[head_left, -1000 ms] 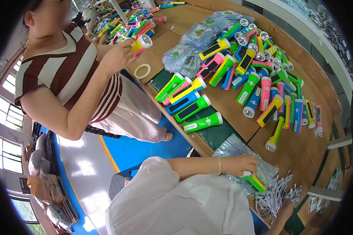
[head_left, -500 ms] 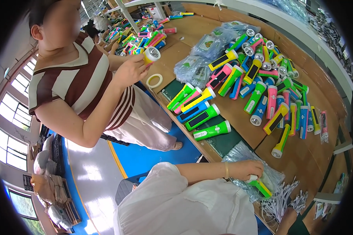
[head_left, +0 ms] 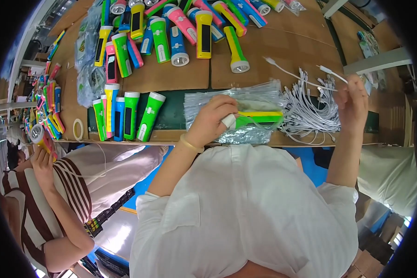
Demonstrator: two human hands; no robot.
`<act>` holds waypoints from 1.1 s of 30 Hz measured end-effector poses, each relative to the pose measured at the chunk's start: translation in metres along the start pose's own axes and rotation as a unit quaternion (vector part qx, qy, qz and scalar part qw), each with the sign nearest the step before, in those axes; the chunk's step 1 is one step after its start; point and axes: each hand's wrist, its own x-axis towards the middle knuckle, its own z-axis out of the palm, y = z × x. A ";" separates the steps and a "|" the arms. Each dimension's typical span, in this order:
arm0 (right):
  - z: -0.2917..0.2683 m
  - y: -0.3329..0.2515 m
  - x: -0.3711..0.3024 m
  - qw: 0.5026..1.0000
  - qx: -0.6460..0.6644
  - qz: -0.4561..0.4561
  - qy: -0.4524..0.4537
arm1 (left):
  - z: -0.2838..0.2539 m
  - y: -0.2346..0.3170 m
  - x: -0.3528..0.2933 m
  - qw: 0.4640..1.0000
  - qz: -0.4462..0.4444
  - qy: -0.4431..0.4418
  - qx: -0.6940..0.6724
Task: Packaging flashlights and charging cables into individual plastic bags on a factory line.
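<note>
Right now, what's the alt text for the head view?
The left hand grips a green-and-yellow plastic flashlight over clear plastic bags, while the right hand holds a white cable beside a tangled white cable pile. Multicoloured plastic flashlights lie beyond on brown cardboard; at left, a co-worker's hand holds a white-headed flashlight.

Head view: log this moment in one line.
left hand: holds green-and-yellow flashlight over plastic bags | right hand: holds white cable | right of bags: cable pile
</note>
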 end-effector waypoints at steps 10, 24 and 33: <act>-0.001 0.041 -0.019 0.959 -0.143 0.178 -0.166 | 0.006 0.004 -0.006 1.000 -0.009 0.007 -0.016; 0.090 0.093 -0.003 0.814 -0.395 -0.102 -0.413 | -0.004 0.024 -0.015 0.980 -0.177 0.094 0.008; 0.125 0.117 -0.009 0.842 -0.304 -0.161 -0.416 | -0.006 0.031 -0.015 0.981 -0.159 0.110 -0.021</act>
